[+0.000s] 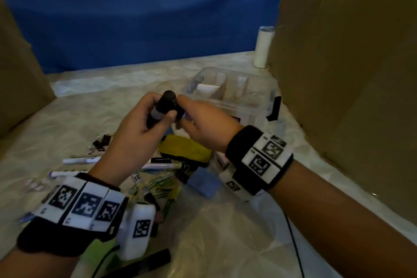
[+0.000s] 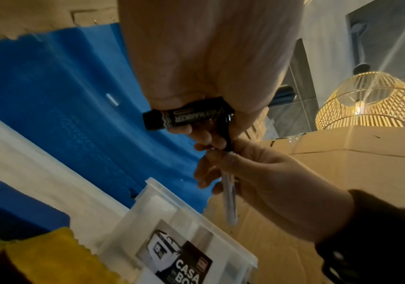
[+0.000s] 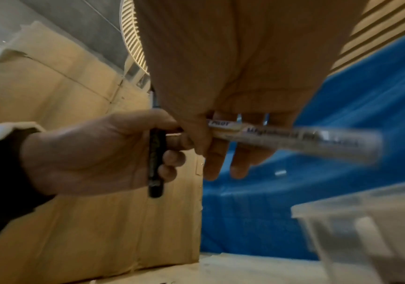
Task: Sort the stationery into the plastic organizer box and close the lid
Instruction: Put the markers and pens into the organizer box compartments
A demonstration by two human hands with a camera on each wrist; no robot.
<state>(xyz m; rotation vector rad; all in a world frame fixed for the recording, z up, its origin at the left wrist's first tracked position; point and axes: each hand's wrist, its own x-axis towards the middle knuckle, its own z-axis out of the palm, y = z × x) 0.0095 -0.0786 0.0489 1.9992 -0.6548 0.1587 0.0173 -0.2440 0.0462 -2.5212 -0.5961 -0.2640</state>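
Observation:
The clear plastic organizer box (image 1: 266, 90) stands open at the back right, its white dividers showing and a black latch (image 1: 274, 108) on its right side. In front of it my left hand (image 1: 155, 110) grips a thick black marker (image 1: 163, 106), which points up. My right hand (image 1: 191, 117) meets it there and holds a white whiteboard marker (image 3: 294, 140), hidden in the head view. The left wrist view shows the black marker (image 2: 187, 115) in my curled fingers, the white marker (image 2: 229, 198) below it, and the box (image 2: 226, 249) underneath.
Loose stationery lies under my hands: a yellow eraser pad (image 1: 185, 149), white pens (image 1: 81, 160), black binder clips (image 1: 101, 141), green paper clips (image 1: 162, 181), a blue eraser (image 1: 204, 181) and a black marker (image 1: 144, 264). Cardboard walls (image 1: 349, 74) stand on both sides. A white cylinder (image 1: 262, 47) stands behind the box.

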